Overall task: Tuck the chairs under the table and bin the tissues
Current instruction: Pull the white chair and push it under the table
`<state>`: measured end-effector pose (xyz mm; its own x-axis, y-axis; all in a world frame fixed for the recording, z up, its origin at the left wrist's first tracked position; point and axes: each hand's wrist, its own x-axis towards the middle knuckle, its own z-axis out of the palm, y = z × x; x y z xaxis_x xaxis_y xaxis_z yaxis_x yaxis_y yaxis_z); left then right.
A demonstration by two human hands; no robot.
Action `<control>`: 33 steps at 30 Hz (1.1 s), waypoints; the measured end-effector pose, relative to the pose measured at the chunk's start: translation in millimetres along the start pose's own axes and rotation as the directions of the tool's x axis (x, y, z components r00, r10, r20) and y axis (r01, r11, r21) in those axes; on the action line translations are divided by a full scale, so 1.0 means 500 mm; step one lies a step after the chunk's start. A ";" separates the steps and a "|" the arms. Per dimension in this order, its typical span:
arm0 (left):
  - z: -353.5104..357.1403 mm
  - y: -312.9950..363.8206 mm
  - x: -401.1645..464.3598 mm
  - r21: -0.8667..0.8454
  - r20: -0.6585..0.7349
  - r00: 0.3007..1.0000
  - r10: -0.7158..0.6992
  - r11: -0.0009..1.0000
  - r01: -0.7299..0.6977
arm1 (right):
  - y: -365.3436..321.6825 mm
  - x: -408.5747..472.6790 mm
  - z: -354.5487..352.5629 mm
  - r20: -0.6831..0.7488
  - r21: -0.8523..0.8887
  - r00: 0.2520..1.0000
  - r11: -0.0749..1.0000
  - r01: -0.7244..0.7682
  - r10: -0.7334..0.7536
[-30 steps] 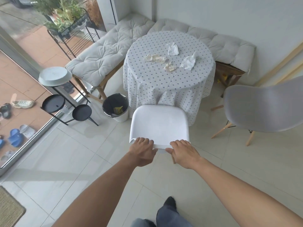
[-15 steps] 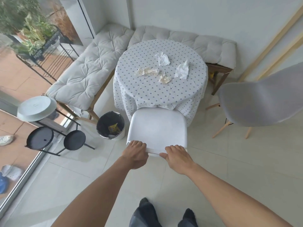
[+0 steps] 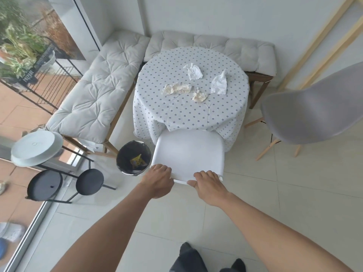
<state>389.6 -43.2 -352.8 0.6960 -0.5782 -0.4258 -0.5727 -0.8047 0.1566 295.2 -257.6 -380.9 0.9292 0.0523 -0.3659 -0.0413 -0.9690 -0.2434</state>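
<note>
Centrally, head view: a white chair (image 3: 189,152) stood at frame centre, its far edge touching the hanging polka-dot cloth of the round table (image 3: 188,107). Left hand (image 3: 158,181) was curled over the chair's near rim at its left corner; right hand (image 3: 210,188) gripped the same rim toward the right, thumb under the edge. Both hands were clamped on the chair, a short stretch of rim showing between them.

Four crumpled tissues lay on the tabletop, well beyond the hands: a white one (image 3: 193,71) toward the upper middle, a taller white one (image 3: 220,84) to its right, a stained long one (image 3: 176,89) left of centre, a small stained one (image 3: 199,97) nearest the chair.

Black-lined bin (image 3: 133,158) stood on the floor just left of the chair, near the left hand, a yellow scrap inside. Grey chair (image 3: 314,112) stood at right of frame, apart from the table. Cushioned bench (image 3: 94,103) ran along the upper left.
</note>
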 end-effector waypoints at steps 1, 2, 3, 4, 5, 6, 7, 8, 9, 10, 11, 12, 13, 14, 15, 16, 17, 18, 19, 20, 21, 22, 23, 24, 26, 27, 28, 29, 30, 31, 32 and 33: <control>0.001 -0.007 0.001 -0.002 -0.007 1.000 -0.002 1.000 0.002 | -0.003 0.006 -0.001 0.009 0.007 1.000 1.000 0.000 0.000; 0.002 -0.013 0.002 -0.004 -0.011 1.000 -0.004 1.000 0.004 | -0.004 0.011 -0.004 0.018 0.014 1.000 1.000 -0.003 0.002; 0.002 -0.017 0.004 0.000 -0.017 1.000 -0.002 1.000 0.002 | -0.004 0.017 -0.007 0.023 0.021 1.000 1.000 -0.007 0.006; 0.002 -0.021 0.009 0.010 -0.025 1.000 0.005 1.000 -0.005 | -0.004 0.023 -0.010 0.021 0.024 1.000 1.000 -0.010 0.010; 0.001 -0.023 0.015 0.019 -0.032 0.999 0.011 1.000 -0.010 | -0.003 0.030 -0.013 0.016 0.023 1.000 1.000 -0.014 0.014; 0.000 -0.025 0.021 0.024 -0.035 0.999 0.013 1.000 -0.012 | -0.001 0.036 -0.016 0.011 0.022 1.000 1.000 -0.017 0.017; -0.001 -0.026 0.027 0.029 -0.037 0.999 0.014 0.999 -0.013 | 0.001 0.042 -0.020 0.009 0.023 1.000 1.000 -0.021 0.021; -0.001 -0.027 0.032 0.036 -0.043 0.999 0.017 0.999 -0.015 | 0.002 0.049 -0.023 0.006 0.025 1.000 0.999 -0.024 0.024; -0.003 -0.027 0.038 0.042 -0.049 0.999 0.021 0.999 -0.019 | 0.004 0.054 -0.027 0.005 0.025 1.000 0.999 -0.028 0.028; -0.004 -0.027 0.043 0.046 -0.054 0.998 0.024 0.999 -0.022 | 0.006 0.060 -0.031 0.006 0.024 0.999 0.999 -0.032 0.032; -0.007 -0.027 0.048 0.046 -0.057 0.998 0.027 0.999 -0.024 | 0.007 0.065 -0.035 0.008 0.022 0.999 0.999 -0.039 0.039; -0.010 -0.026 0.052 0.043 -0.059 0.998 0.028 0.999 -0.025 | 0.009 0.069 -0.040 0.009 0.018 0.999 0.999 -0.050 0.050; -0.013 -0.026 0.056 0.038 -0.059 0.998 0.028 0.999 -0.026 | 0.010 0.073 -0.045 0.010 0.014 0.998 0.998 -0.064 0.064; -0.017 -0.025 0.058 0.031 -0.051 0.998 0.027 0.999 -0.026 | 0.010 0.074 -0.049 0.014 0.006 0.997 0.997 -0.081 0.081; -0.021 -0.024 0.060 0.025 -0.039 0.999 0.026 0.999 -0.025 | 0.009 0.075 -0.054 0.022 -0.008 0.995 0.995 -0.097 0.097; -0.025 -0.024 0.061 0.023 -0.024 0.999 0.025 0.999 -0.025 | 0.006 0.076 -0.059 0.032 -0.028 0.993 0.993 -0.112 0.113; -0.029 -0.023 0.061 0.022 -0.010 1.000 0.023 0.999 -0.023 | 0.003 0.076 -0.064 0.045 -0.049 0.991 0.991 -0.127 0.130; -0.034 -0.021 0.060 0.018 0.001 1.000 0.017 1.000 -0.017 | -0.001 0.076 -0.069 0.058 -0.069 0.987 0.987 -0.143 0.147; -0.039 -0.020 0.058 0.012 0.005 1.000 0.010 1.000 -0.010 | -0.004 0.075 -0.074 0.066 -0.083 0.985 0.984 -0.157 0.162; -0.043 -0.018 0.055 0.009 0.003 1.000 0.002 1.000 -0.002 | -0.007 0.073 -0.080 0.071 -0.092 0.983 0.982 -0.165 0.172; -0.047 -0.016 0.050 0.013 -0.002 1.000 -0.007 1.000 0.007 | -0.009 0.071 -0.086 0.073 -0.098 0.982 0.981 -0.167 0.174; -0.052 -0.015 0.045 0.018 -0.008 1.000 -0.019 1.000 0.019 | -0.010 0.067 -0.093 0.074 -0.103 0.982 0.981 -0.163 0.171; -0.057 -0.014 0.038 0.020 -0.013 0.999 -0.033 0.999 0.033 | -0.011 0.062 -0.099 0.074 -0.107 0.983 0.982 -0.158 0.166; -0.062 -0.014 0.031 0.017 -0.013 0.999 -0.048 0.999 0.048 | -0.010 0.057 -0.105 0.073 -0.108 0.984 0.982 -0.153 0.161; -0.075 -0.011 0.019 0.009 -0.010 0.997 -0.077 0.997 0.077 | -0.006 0.042 -0.119 0.065 -0.108 0.986 0.983 -0.146 0.153; -0.083 -0.009 0.013 0.009 -0.009 0.996 -0.090 0.996 0.090 | -0.002 0.034 -0.126 0.062 -0.108 0.987 0.984 -0.142 0.150; -0.092 -0.007 0.007 0.011 -0.009 0.995 -0.101 0.995 0.101 | 0.002 0.027 -0.135 0.060 -0.105 0.987 0.985 -0.139 0.146; -0.101 -0.004 0.002 0.015 -0.011 0.994 -0.110 0.994 0.111 | 0.006 0.020 -0.143 0.060 -0.098 0.988 0.986 -0.137 0.144; -0.109 -0.001 -0.004 0.019 -0.015 0.993 -0.118 0.993 0.119 | 0.010 0.013 -0.151 0.058 -0.091 0.988 0.986 -0.138 0.143; -0.117 0.004 -0.010 0.021 -0.019 0.992 -0.125 0.992 0.125 | 0.014 0.007 -0.159 0.054 -0.082 0.988 0.987 -0.140 0.144; -0.125 0.010 -0.015 0.025 -0.022 0.991 -0.130 0.991 0.131 | 0.018 0.000 -0.166 0.050 -0.072 0.988 0.987 -0.142 0.146; -0.133 0.016 -0.020 0.030 -0.025 0.991 -0.133 0.991 0.134 | 0.022 -0.006 -0.174 0.045 -0.064 0.988 0.987 -0.144 0.147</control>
<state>407.0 -52.9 -288.1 0.7767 -0.4689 -0.4206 -0.4870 -0.8705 0.0712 323.9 -289.5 -304.5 0.8957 -0.0802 -0.4374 -0.1513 -0.9799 -0.1300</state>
